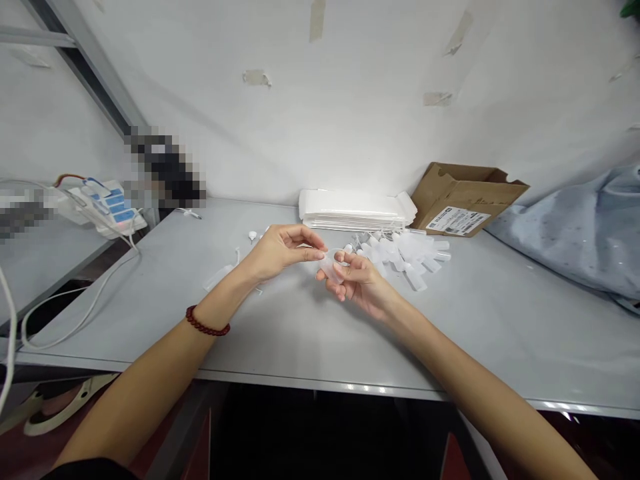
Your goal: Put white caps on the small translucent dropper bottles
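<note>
Above the middle of the table, a translucent white plastic piece sits between my two hands. My right hand grips it between thumb and fingers from the right side. From the left, my left hand pinches at its upper edge, thumb and fingertips together. Just behind my right hand lies a pile of similar translucent plastic pieces with flat tabs. Left of my left wrist rest another clear flat piece and a small white round part.
A stack of flat white boxes stands against the wall, beside an open cardboard box. Grey-blue cloth covers the table's right rear. On the left are a power strip and a white cable. A pen-like item lies behind.
</note>
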A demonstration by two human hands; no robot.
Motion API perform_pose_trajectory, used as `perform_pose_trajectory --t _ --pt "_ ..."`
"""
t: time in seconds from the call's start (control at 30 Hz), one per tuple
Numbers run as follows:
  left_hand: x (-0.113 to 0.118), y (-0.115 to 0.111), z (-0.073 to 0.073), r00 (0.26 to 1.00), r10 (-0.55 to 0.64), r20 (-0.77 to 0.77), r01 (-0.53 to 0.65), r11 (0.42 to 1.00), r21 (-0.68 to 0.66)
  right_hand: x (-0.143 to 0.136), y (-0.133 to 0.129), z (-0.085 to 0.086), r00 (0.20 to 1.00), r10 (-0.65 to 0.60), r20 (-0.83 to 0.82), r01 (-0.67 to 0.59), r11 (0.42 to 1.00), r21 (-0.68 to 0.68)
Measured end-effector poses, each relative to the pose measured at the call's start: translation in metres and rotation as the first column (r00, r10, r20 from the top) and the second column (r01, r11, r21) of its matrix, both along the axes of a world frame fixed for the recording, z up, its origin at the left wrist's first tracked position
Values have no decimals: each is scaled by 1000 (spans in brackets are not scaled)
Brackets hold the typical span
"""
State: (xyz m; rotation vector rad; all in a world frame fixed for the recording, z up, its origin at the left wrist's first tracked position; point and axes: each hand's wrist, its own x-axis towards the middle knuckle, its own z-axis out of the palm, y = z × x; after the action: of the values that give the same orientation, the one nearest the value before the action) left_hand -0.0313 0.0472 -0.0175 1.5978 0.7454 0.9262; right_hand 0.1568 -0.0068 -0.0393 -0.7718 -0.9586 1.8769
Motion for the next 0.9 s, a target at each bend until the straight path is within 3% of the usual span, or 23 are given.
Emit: perform_pose_trajectory --t 0.17,0.27,0.37,0.47,0.57,0.8,0.9 --pt "-2 0 0 992 -98 85 99 995 -8 2 2 -1 998 23 -56 -24 1000 -12" --pt "-3 -1 0 994 -91 65 93 995 -42 2 1 1 999 11 -43 -11 1000 -9" --pt "0 -4 3 1000 -1 3 2 999 -35 1 0 3 1000 -8 -26 9 1000 9" --pt "4 -8 7 978 139 -158 -126 988 88 0 -1 3 1000 -19 -12 20 999 40" --pt "7 -11 9 932 200 -302 -146 971 191 0 -1 2 1000 -19 4 18 998 68" --pt "-2 -5 8 967 -51 -250 87 987 136 2 0 0 1000 -11 2 11 998 61" --pt "-4 -4 10 956 -75 -284 115 985 126 2 0 0 999 -20 36 17 996 84"
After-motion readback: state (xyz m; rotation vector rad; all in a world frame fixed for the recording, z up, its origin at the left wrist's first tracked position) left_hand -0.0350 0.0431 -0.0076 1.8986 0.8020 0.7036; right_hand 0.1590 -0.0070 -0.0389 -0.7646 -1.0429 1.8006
